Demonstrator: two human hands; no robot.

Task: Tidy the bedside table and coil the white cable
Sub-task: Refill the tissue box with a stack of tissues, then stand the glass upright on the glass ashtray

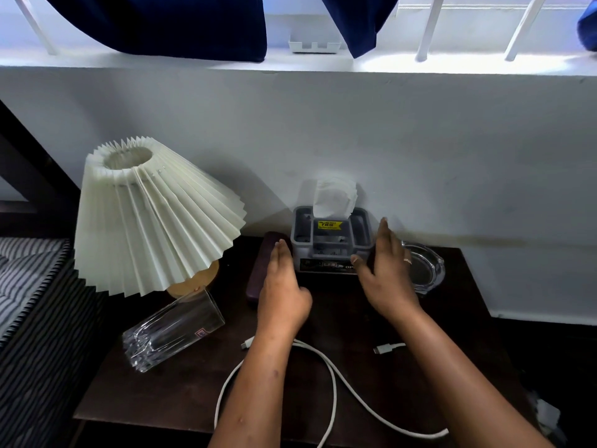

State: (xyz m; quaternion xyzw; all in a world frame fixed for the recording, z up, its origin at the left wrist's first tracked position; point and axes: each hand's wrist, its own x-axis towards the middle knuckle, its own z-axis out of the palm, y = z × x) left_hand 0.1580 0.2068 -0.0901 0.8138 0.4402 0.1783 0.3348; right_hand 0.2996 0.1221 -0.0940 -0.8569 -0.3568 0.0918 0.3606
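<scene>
The white cable (334, 376) lies loose and uncoiled across the front of the dark wooden bedside table (181, 389), its two plugs pointing left and right. At the back stands a grey tissue box (329, 244) with a tissue sticking up. My left hand (284, 286) is stretched flat along the box's left side, and my right hand (387, 273) along its right side with the thumb at the front. Both hands have straight fingers; whether they press on the box is unclear. My forearms cross over the cable.
A dark glasses case (258, 273) lies just left of my left hand. A glass ashtray (423, 266) sits behind my right hand. A drinking glass (171, 331) lies on its side under a pleated lamp (155, 221). A striped mattress (29, 286) borders the table's left.
</scene>
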